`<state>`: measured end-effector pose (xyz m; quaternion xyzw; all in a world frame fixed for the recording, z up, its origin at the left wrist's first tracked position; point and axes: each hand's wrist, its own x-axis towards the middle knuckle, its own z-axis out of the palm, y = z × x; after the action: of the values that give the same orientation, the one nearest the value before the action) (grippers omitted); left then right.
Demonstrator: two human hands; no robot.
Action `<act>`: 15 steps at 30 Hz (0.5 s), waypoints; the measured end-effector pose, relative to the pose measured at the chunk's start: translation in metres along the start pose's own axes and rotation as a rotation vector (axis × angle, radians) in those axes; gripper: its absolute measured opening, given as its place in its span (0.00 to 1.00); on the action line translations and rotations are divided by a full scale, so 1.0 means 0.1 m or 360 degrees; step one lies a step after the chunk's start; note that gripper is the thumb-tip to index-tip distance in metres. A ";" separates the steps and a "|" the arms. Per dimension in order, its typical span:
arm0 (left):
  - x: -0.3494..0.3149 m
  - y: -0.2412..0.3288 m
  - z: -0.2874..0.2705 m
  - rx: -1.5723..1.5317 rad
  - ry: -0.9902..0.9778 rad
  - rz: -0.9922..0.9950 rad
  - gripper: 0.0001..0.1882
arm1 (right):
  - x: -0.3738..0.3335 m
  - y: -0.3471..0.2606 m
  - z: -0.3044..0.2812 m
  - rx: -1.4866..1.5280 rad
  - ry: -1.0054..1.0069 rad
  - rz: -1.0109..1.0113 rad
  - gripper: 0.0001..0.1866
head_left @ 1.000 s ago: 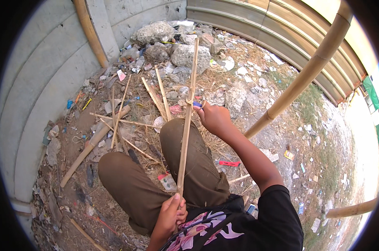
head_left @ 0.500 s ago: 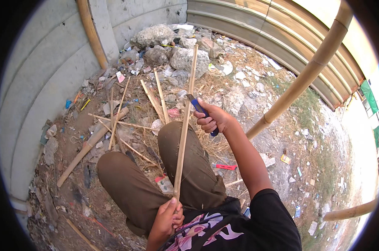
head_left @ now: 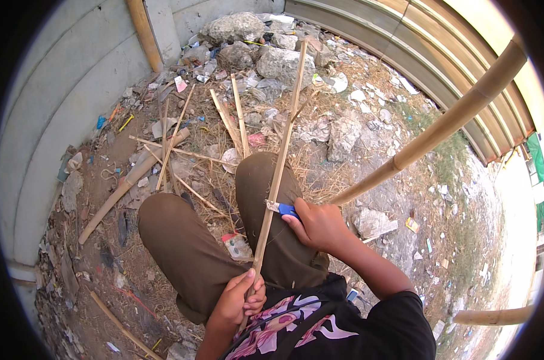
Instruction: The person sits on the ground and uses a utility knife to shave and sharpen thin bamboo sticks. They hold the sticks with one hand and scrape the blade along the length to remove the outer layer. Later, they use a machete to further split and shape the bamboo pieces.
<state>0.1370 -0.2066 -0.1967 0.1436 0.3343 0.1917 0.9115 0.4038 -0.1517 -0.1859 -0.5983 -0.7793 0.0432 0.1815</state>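
Observation:
A long bamboo strip [head_left: 280, 159] slants up and away from my lap, lying across my right thigh. My left hand [head_left: 239, 298] is closed round its lower end, close to my shirt. My right hand [head_left: 321, 223] grips a blue utility knife [head_left: 287, 210], whose blade meets the strip at about the middle of its length. Most of the knife's handle is hidden in my fingers. A thin sliver [head_left: 305, 105] sticks out sideways from the strip's upper part.
Several bamboo strips [head_left: 241, 111] and a thicker bamboo piece [head_left: 134, 180] lie on the littered ground ahead. A bamboo pole [head_left: 428, 141] slants across at right. Rocks [head_left: 286, 66], a concrete wall [head_left: 62, 120] and a ribbed fence [head_left: 398, 45] stand beyond.
My right hand has drawn the utility knife down the strip toward me, from above my knee to over my thigh. A sliver now juts from the strip. The view has shifted slightly.

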 end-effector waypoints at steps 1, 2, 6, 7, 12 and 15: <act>0.01 0.01 -0.02 -0.0077 -0.0079 -0.0029 0.22 | -0.06 -0.05 -0.03 0.0001 -0.0044 0.0008 0.22; 0.03 0.02 -0.05 -0.0154 -0.0157 -0.0056 0.22 | -0.13 -0.11 -0.04 0.0003 -0.0088 0.0015 0.22; 0.08 -0.03 -0.11 -0.0356 -0.0366 -0.0149 0.23 | -0.25 -0.19 -0.02 -0.0012 -0.0182 0.0014 0.22; 0.08 -0.03 -0.10 -0.0362 -0.0373 -0.0155 0.23 | -0.25 -0.20 -0.01 -0.0008 -0.0186 0.0018 0.22; 0.07 -0.01 -0.14 -0.0515 -0.0444 -0.0242 0.23 | -0.12 -0.18 0.06 -0.0067 -0.0102 0.0127 0.22; 0.05 -0.02 -0.14 -0.0478 -0.0415 -0.0239 0.23 | 0.10 -0.01 0.11 -0.0091 -0.0020 0.0257 0.21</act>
<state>0.1319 -0.2045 -0.2112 0.0044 0.1911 0.1507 0.9699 0.3972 -0.1408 -0.1939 -0.6638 -0.7306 0.0390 0.1553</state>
